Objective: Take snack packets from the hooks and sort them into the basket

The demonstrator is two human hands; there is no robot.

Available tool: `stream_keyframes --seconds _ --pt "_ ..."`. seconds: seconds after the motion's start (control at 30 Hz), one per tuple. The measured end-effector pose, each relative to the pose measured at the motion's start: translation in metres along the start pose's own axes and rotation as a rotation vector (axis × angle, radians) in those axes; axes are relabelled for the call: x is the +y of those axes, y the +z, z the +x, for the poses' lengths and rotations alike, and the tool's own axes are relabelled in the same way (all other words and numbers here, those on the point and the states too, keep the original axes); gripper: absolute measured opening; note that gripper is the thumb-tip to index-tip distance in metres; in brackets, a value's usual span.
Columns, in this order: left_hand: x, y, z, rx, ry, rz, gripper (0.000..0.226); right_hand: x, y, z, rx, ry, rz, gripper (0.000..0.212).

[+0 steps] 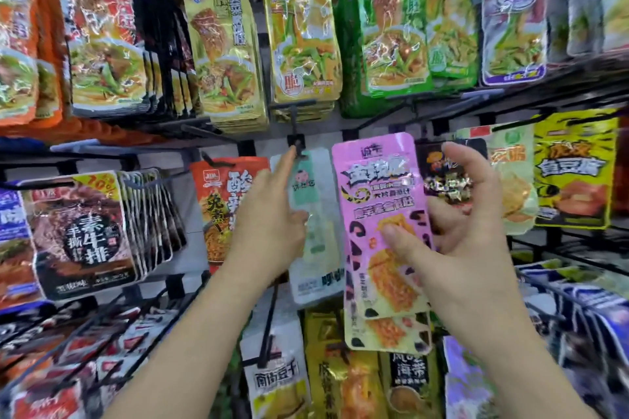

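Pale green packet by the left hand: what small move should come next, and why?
Probably slide the pale green packet forward off its hook. The left hand is at its edge, index finger by the hook's tip, while the right hand holds the pink packets. The basket is out of view.

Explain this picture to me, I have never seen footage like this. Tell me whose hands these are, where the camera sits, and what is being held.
There is no machine here. A person works with bare hands, and one wide-angle camera worn on the head looks forward and down at them. In front is a wire rack with snack packets hanging on hooks. The right hand pinches two pink packets, thumb on the front. The left hand stretches its index finger up to a black hook, from which a pale green packet hangs. The basket is out of view.
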State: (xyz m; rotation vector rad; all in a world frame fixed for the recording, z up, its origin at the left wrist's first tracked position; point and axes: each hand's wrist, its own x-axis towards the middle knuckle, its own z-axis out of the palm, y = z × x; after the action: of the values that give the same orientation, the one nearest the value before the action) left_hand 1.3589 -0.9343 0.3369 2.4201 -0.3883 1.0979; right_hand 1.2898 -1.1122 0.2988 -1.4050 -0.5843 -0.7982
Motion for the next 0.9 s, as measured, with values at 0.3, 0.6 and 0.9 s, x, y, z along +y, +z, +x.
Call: stream_keyframes --seconds 0.3,0.6,0.9 --pt "-0.001 -0.003 -0.023 0.475 0.147 0.050 0.053 0.014 -0.003 -0.004 0.068 0.137 0.002 0.096" --pt "0.053 -0.004 -0.060 0.073 -0.325 -0.959 0.026 0.012 -0.002 -0.002 -0.213 0.172 0.119 0.020" --pt "0.027 -0.024 -0.057 0.216 -0.155 -0.880 0.077 0.009 -0.016 0.041 0.170 -0.008 -0.045 0.017"
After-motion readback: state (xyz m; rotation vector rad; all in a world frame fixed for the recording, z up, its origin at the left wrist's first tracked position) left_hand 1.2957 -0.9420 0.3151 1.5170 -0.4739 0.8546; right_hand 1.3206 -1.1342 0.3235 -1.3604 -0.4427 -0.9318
